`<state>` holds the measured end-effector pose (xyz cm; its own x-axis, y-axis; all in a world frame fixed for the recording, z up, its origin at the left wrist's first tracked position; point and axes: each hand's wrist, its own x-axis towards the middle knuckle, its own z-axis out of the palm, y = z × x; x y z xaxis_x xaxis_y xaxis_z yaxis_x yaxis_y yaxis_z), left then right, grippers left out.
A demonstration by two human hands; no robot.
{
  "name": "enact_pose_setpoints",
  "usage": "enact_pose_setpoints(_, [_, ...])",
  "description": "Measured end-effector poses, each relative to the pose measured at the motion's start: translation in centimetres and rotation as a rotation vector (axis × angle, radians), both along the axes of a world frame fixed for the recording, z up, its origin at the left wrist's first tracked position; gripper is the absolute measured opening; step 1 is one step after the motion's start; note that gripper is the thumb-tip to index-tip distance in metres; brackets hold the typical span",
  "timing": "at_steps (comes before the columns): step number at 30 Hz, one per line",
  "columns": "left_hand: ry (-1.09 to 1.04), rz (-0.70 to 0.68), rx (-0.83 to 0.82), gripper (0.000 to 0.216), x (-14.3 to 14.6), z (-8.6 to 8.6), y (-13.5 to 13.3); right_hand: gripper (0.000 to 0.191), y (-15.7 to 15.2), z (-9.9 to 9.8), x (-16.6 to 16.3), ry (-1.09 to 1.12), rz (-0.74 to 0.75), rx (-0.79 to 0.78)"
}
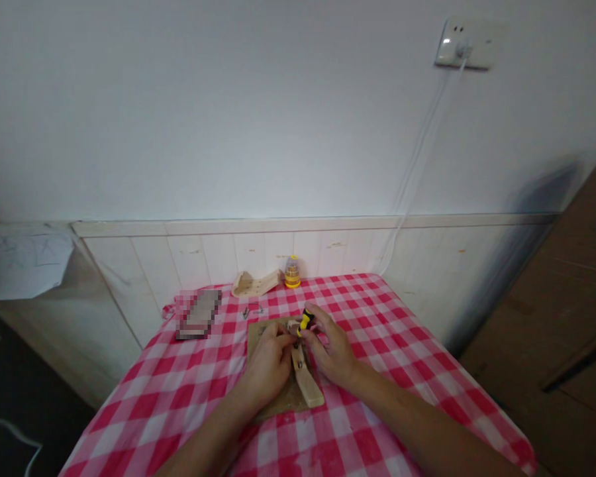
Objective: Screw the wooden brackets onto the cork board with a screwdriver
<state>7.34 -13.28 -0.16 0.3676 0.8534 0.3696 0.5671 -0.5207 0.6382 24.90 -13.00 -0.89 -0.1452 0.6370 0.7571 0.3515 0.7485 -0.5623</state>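
Observation:
My right hand (328, 348) is closed around a small yellow and black screwdriver (304, 320), its tip pointing down at a light wooden piece (306, 385). My left hand (271, 361) pinches the top of that wooden piece with curled fingers. The wooden piece lies on a flat brown board (259, 331) on the red and white checked tablecloth (377, 344). Both hands meet over the board's middle.
A curved wooden part (254, 284) and a yellow jar of bits (292, 272) stand at the table's far edge by the wall. Small screws (252, 310) lie behind the board. A blurred object (197, 314) sits at the left. A brown cabinet (566, 318) stands right.

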Motion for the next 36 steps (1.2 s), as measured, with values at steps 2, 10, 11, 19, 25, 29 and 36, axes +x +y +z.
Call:
enact_pose_setpoints(2, [-0.001,0.005,0.015,0.033,0.03,-0.06,-0.10,0.047,0.10,-0.12,0.04,-0.009,-0.008,-0.013])
enact_pose_setpoints(10, [0.019,0.015,0.004,0.033,0.12,0.17,-0.24,0.048,0.08,-0.33,0.06,0.001,0.011,-0.034])
enact_pose_setpoints(11, [0.022,0.019,0.004,0.032,0.11,0.20,-0.24,0.048,0.07,-0.36,0.07,0.003,0.016,-0.039])
enact_pose_setpoints(19, [0.038,0.020,-0.005,0.032,0.06,0.12,-0.06,0.049,0.26,-0.58,0.11,0.010,0.031,-0.033])
enact_pose_setpoints(25, [0.009,0.018,-0.017,0.029,0.15,0.24,-0.18,0.051,0.30,-0.19,0.12,-0.037,0.063,-0.053])
enact_pose_setpoints(29, [-0.001,0.017,-0.019,0.029,0.13,0.19,-0.21,0.053,0.25,0.02,0.22,-0.073,0.116,-0.081])
enact_pose_setpoints(36, [0.013,0.040,0.000,0.030,0.28,0.06,-0.24,0.055,0.12,0.29,0.04,-0.028,0.117,-0.124])
